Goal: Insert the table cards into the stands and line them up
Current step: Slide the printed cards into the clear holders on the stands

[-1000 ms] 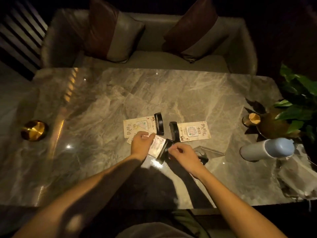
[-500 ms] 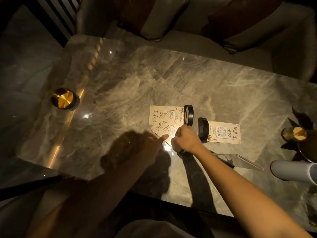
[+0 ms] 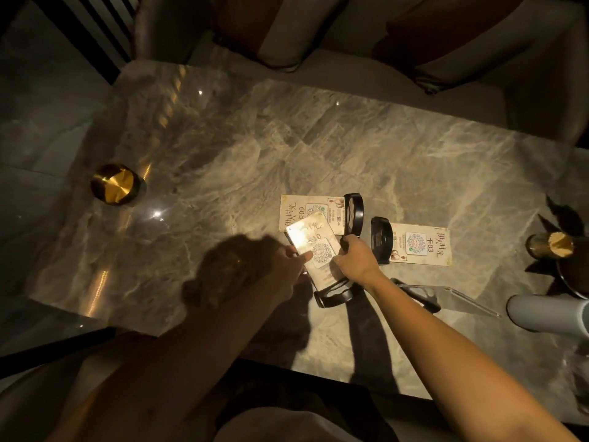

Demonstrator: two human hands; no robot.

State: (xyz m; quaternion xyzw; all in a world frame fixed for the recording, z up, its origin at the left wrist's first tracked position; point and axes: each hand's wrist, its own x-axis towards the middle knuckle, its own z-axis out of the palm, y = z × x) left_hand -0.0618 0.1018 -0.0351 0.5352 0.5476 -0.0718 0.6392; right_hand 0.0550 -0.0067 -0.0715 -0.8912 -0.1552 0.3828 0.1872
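Both hands pinch card 10: left hand at its left edge, right hand at its right; long axis runs away-left, stand nearest me.

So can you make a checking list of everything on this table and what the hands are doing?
Surface: marble table, glossy, dimly lit.
Job's things: card 09 and card 03 lie flat, each in a black stand; card 10 sits in a third stand.
Clutter: gold cylinder far left; clear acrylic piece, grey bottle, gold-topped holder at right.
Hands: left hand pinches card 10's edge; right hand grips its other side.
Cables: nothing seen.
Surroundings: sofa with cushions behind the table.
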